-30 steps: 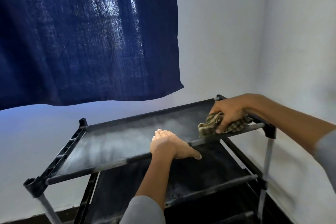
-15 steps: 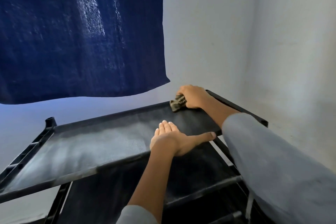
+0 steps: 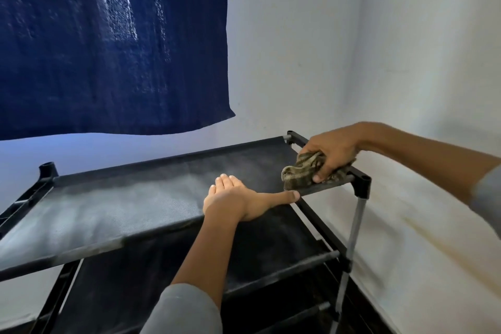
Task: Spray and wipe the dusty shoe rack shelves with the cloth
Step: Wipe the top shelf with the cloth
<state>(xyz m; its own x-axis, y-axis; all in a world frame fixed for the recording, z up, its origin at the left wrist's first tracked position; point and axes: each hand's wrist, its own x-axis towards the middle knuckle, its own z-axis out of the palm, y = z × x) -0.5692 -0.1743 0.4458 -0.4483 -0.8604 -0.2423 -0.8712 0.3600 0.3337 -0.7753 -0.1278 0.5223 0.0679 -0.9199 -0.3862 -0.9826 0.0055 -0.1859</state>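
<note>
At the top shelf's [image 3: 151, 198] right corner, the right hand [image 3: 332, 152] grips the cloth [image 3: 301, 173], wiping; left hand [image 3: 238, 198], fingers spread flat, steadies it. Dusty left half probably comes next.

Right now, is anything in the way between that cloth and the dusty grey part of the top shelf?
Yes: the left hand rests flat on the top shelf, between the cloth gripped by the right hand at the right end and the dusty patch further left.
</note>
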